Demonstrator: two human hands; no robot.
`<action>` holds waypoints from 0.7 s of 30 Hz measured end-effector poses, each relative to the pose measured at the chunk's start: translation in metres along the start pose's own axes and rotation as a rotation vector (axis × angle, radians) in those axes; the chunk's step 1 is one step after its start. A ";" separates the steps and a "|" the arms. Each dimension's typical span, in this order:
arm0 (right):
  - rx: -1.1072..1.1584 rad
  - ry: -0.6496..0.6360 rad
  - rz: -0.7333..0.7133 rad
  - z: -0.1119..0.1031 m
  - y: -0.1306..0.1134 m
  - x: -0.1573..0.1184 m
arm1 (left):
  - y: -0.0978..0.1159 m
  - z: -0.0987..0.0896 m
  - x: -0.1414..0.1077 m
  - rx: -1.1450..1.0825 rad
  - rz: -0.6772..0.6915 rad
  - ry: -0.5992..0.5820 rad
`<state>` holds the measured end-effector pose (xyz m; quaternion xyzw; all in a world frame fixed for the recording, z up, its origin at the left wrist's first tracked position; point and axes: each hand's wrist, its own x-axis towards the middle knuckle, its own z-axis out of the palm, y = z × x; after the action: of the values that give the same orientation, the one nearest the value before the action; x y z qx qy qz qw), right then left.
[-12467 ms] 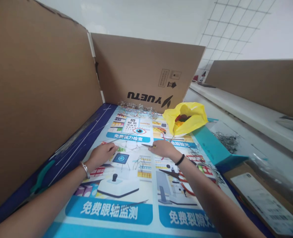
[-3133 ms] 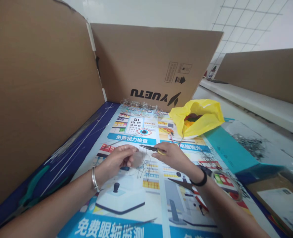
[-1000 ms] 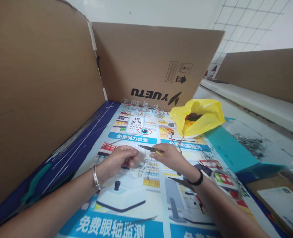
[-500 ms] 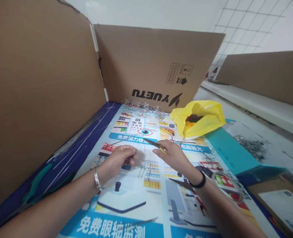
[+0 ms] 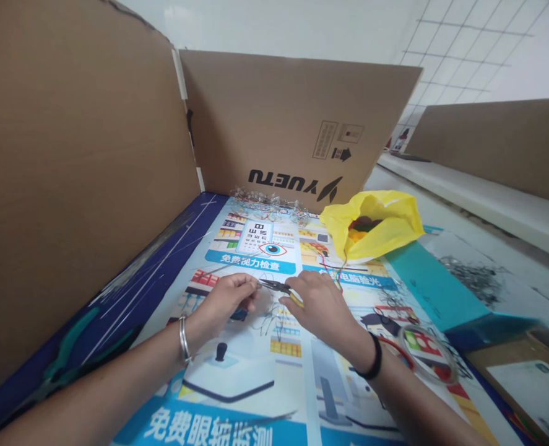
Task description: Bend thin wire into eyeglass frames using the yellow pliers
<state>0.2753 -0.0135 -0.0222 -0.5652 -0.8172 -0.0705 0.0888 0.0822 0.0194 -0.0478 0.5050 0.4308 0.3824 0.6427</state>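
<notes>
Watching from a distance through the head camera, I see two bare forearms reach forward over a printed poster (image 5: 250,362) spread on a dark blue counter (image 5: 187,248). My left hand (image 5: 225,300), with a silver bracelet (image 5: 184,339) at the wrist, has thumb and fingers pinched together; anything between them is too fine for me to make out. My right hand (image 5: 323,306), wearing a black band (image 5: 374,356), is clamped around pliers (image 5: 278,286) with dark jaws and a yellow handle. The pliers lie level above the middle of the poster, their tips just beside my left fingertips; I cannot tell whether they touch.

Below the pliers, thin loose wires (image 5: 274,319) curl across the poster. A wire tangle (image 5: 267,201) runs along its far edge, before an upright cardboard panel (image 5: 283,118) with upside-down lettering. To the left, a teal-handled tool (image 5: 70,344) rests near pale straight strands (image 5: 132,266). At the far right of the poster, a yellow bag (image 5: 397,229) gapes, showing dark red and orange contents. Beyond a teal folder or box (image 5: 434,288) lies a heap of dark wire bits (image 5: 473,279).
</notes>
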 end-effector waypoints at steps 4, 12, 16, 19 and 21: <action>0.010 -0.011 -0.002 -0.002 0.003 0.000 | 0.001 -0.001 0.000 -0.006 -0.004 -0.003; -0.016 0.001 -0.032 -0.002 0.000 0.000 | 0.001 -0.001 0.001 0.047 0.044 -0.042; -0.014 0.008 -0.055 0.001 0.002 0.000 | 0.002 -0.002 0.000 0.043 0.036 -0.058; -0.031 0.008 -0.078 0.001 0.002 0.000 | 0.003 -0.003 0.000 0.056 0.045 -0.075; -0.053 0.009 -0.087 0.000 0.001 0.000 | 0.004 -0.004 -0.001 0.069 0.052 -0.083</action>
<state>0.2765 -0.0129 -0.0218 -0.5308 -0.8384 -0.0988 0.0743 0.0783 0.0209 -0.0437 0.5534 0.4034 0.3624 0.6322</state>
